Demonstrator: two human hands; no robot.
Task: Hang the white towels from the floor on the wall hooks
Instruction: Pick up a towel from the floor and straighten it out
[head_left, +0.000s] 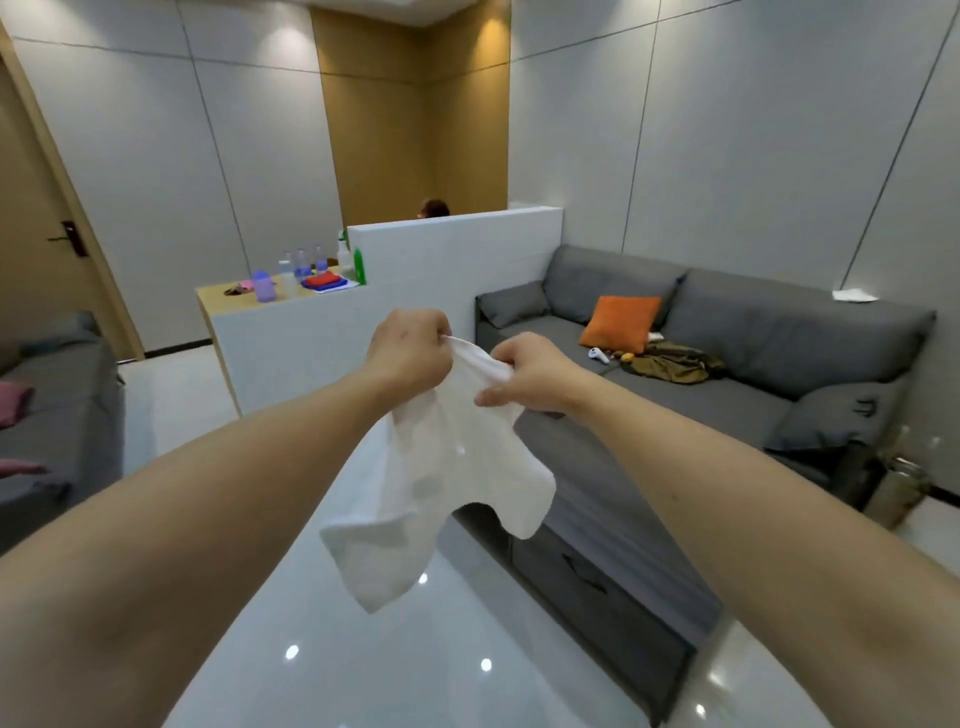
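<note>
Filling the right of the room, a grey sofa backs the scene. Before it, chest-high, a white towel dangles, its top edge pinched by left hand and right hand, probably seeking a hanging corner; no hooks show.

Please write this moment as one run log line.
left hand: holds towel | right hand: holds towel | towel: off floor | hooks: unseen

The towel is soft white cloth, matt and faintly nubby. The floor is glossy, mirroring lights. The sofa is matt grey fabric; its cushion is orange cloth.
</note>
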